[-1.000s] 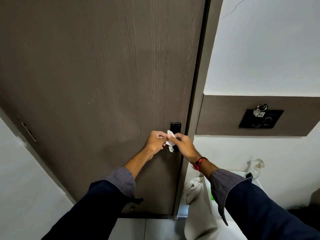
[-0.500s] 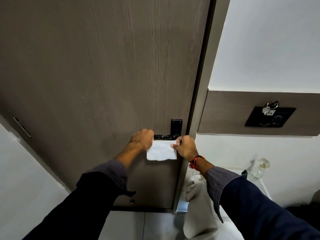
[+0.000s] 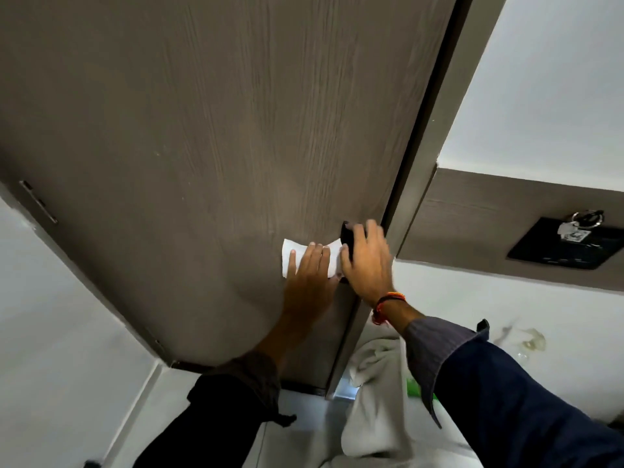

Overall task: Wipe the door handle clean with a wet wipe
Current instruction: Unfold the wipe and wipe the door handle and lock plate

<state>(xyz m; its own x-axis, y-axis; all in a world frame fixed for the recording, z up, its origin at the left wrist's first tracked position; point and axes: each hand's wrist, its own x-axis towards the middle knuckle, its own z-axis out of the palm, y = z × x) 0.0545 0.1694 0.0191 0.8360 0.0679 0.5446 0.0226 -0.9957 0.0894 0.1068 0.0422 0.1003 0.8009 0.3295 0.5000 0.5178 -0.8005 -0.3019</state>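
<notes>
A white wet wipe is spread over the lever of the black door handle, low on the right edge of the brown wood-grain door. My left hand lies flat on the wipe with its fingers over the top, and it hides the lever. My right hand covers the handle's black plate. Its thumb side pins the right end of the wipe. Only the top and a lower corner of the plate show.
The grey door frame runs just right of the handle. On the wall panel to the right sits a black switch plate with keys hanging on it. A white towel hangs below my right forearm. A hinge shows at the far left.
The wipe went from bunched between my fingers to unfolded, and now it lies over the handle. Both hands have moved up onto it. The view has tilted and moved closer to the door.
</notes>
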